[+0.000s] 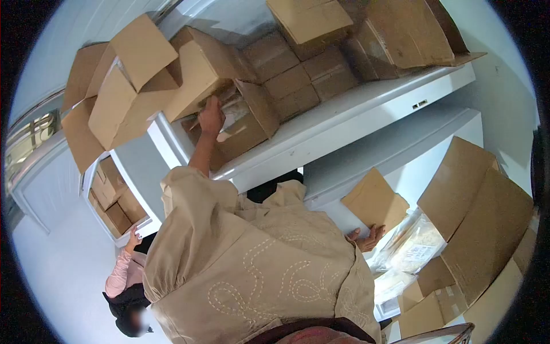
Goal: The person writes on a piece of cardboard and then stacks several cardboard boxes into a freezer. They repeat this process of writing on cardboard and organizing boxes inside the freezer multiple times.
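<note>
My left hand [211,116] reaches into an open cardboard box [245,137] on the upper white shelf. Its fingers are curled closed beside clear plastic wrapping [232,113]; what they hold, if anything, is hidden. Low on the right, my right hand [369,238] rests at the lower edge of a raised cardboard flap [375,198], fingers apart. Clear plastic packets [415,246] with pale contents and a white label lie just beside it, in a large open carton [487,241].
More open cartons [134,86] crowd the shelf's left end, and closed boxes [292,92] stand behind. A white ledge [355,132] runs across in front. At lower left, another person in a pink sleeve [119,274] touches a white unit holding small boxes [112,183].
</note>
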The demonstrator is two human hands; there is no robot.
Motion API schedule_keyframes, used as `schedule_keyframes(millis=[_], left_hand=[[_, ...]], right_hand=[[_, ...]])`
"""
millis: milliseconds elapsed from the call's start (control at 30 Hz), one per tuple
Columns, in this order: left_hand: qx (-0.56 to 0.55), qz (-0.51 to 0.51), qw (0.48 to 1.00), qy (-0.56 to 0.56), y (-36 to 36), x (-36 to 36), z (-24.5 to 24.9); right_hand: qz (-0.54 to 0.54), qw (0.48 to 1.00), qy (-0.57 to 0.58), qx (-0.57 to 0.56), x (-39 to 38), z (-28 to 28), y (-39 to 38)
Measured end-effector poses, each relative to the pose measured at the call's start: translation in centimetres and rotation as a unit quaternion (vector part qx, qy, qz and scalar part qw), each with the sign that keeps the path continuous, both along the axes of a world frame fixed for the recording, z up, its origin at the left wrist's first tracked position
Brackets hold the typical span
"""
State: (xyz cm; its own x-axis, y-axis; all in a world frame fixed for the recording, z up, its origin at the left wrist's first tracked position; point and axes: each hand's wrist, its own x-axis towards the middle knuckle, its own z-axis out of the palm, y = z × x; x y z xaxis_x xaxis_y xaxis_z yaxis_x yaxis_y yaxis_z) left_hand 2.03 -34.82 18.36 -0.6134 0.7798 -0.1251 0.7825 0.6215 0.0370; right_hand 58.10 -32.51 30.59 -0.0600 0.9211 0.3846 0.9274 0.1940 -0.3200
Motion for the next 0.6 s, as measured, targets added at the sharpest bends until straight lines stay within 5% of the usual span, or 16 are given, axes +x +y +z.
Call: schedule_keyframes(millis=[100, 167, 300, 367, 400, 467, 600], left_hand=[[0.065, 0.070, 0.991, -0.095, 1.0, -1.2, 1.7], [0.013, -0.017, 0.985, -0.169, 1.2, 0.4, 2.8], [0.058, -0.111, 0.979, -0.163, -3.6, 2.5, -5.3], [-0.048, 0.066, 0.964, -0.253, -1.8, 3.0, -3.0], [-0.046, 0.065, 0.964, -0.252, -1.5, 3.1, -2.2], [0.100, 0.233, 0.956, -0.147, -0.4, 3.1, -0.1], [0.251, 0.337, 0.880, -0.221, 3.0, 6.0, 7.0]], right_hand=[[0.041, 0.996, -0.073, 0.020, 0.6, 0.2, 0.4], [0.025, 0.997, -0.068, 0.014, 1.1, -0.6, 0.0], [0.015, 0.998, -0.062, 0.006, 0.6, -0.2, -0.2], [0.002, 0.998, -0.058, -0.001, -0.3, 0.5, -0.2], [-0.011, 0.998, -0.066, -0.015, -0.5, 0.8, -0.4], [-0.027, 0.997, -0.069, -0.022, -0.9, 0.8, 0.0], [-0.006, 0.997, -0.067, -0.034, -0.9, 1.6, -0.1]])
